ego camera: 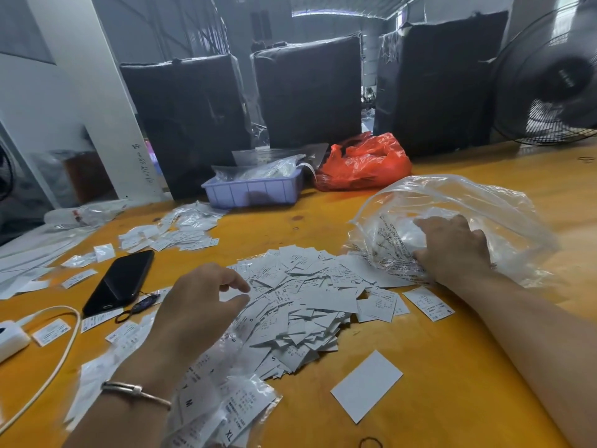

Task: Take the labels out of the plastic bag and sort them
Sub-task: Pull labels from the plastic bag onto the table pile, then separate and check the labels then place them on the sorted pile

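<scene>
We judged the emptying step nearly done: the right hand (452,250) pinched the clear plastic bag (458,221) on the counter (452,367), most labels (300,302) lay heaped beside it, and the left hand (200,305), fingers loosely apart, hovered ready for sorting next.

The orange table (452,367) bears a label heap (307,302), phone (119,282) and plastic bag (468,215).
</scene>
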Action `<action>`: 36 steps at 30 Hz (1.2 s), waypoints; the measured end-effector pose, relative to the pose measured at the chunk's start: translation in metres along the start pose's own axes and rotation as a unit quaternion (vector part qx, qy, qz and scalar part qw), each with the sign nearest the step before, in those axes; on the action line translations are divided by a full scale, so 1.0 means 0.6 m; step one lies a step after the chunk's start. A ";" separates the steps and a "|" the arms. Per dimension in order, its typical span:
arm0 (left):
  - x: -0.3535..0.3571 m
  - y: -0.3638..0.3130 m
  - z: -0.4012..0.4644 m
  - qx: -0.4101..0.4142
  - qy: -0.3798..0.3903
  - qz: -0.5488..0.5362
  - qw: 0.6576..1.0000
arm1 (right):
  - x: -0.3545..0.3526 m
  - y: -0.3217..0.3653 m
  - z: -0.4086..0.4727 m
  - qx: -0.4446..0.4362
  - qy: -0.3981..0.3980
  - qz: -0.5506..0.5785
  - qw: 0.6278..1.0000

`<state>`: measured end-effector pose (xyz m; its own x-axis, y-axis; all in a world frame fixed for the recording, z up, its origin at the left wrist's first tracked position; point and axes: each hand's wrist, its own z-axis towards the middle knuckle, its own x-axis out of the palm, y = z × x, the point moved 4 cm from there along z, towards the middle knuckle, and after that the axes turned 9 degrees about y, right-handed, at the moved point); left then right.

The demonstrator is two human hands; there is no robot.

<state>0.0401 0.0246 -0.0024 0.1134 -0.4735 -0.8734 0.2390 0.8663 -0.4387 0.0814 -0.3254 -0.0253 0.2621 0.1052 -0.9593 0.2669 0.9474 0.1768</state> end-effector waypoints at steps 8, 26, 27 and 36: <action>0.024 -0.020 -0.003 0.042 -0.017 -0.111 0.993 | -0.014 0.001 -0.007 -0.020 -0.087 0.069 0.994; 0.055 -0.026 -0.006 0.072 0.027 -0.150 0.986 | -0.012 0.000 -0.007 -0.031 -0.073 0.103 0.992; 0.055 -0.026 -0.006 0.071 0.028 -0.153 0.985 | -0.012 0.000 -0.007 -0.038 -0.081 0.110 0.990; 0.053 -0.028 -0.008 0.071 0.025 -0.159 0.984 | -0.042 0.007 -0.027 -0.119 -0.224 0.222 0.941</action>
<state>0.0350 -0.0042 -0.0237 -0.0365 -0.7057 -0.7076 0.3866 0.6429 -0.6612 0.0613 -0.3191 -0.0041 0.6781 0.4191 -0.6038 -0.1624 0.8867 0.4330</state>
